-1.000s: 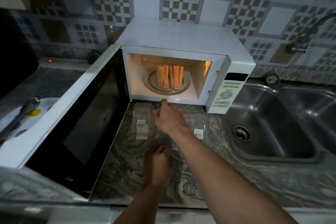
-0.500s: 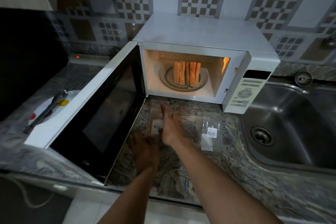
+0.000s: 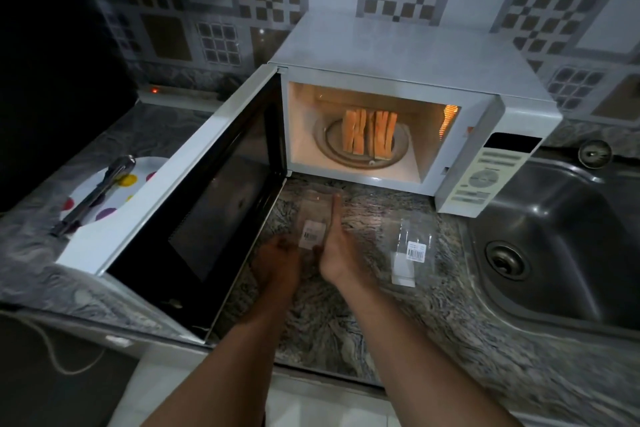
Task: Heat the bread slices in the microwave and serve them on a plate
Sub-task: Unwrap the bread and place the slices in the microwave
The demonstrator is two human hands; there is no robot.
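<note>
Bread slices (image 3: pixel 369 133) stand on edge inside open microwave (image 3: pixel 415 55), thin edges toward hands, straight ahead. Right hand (image 3: pixel 337 253) nearer, fingers straight, empty, above desk (image 3: pixel 381 305). Left hand (image 3: pixel 277 263) blurred; grip cannot be told.

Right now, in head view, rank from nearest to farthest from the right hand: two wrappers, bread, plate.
1. Left wrapper, at the right hand.
2. Right wrapper, counter, rightward.
3. Bread, inside microwave.
4. Plate, far left past door.
</note>
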